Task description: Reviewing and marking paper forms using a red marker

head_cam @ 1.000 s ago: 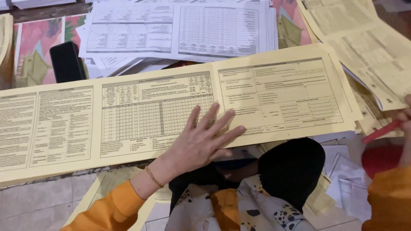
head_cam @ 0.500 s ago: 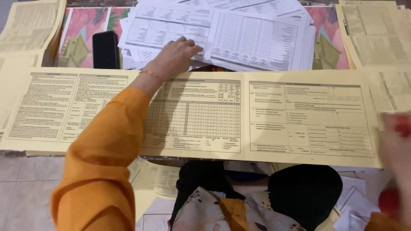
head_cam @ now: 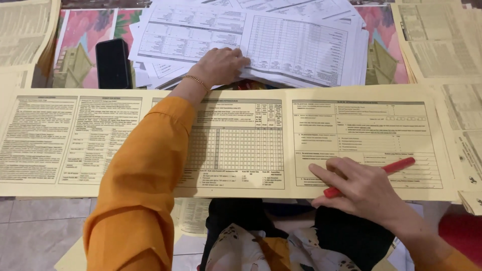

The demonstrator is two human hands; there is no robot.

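Observation:
A long yellow printed form lies unfolded across my lap and the floor. My left hand, in an orange sleeve with a thin bracelet, reaches beyond it and grips the near edge of a stack of white printed sheets. My right hand rests on the form's lower right panel and holds a red pen lying flat along the paper.
A black phone lies left of the white stack on a pink patterned cloth. More yellow forms are piled at the right and at the upper left. Grey floor tiles show at lower left.
My left hand has gone from lying flat on the yellow form to reaching forward and gripping the white stack. My right hand came in from the right edge and settled on the form with the pen.

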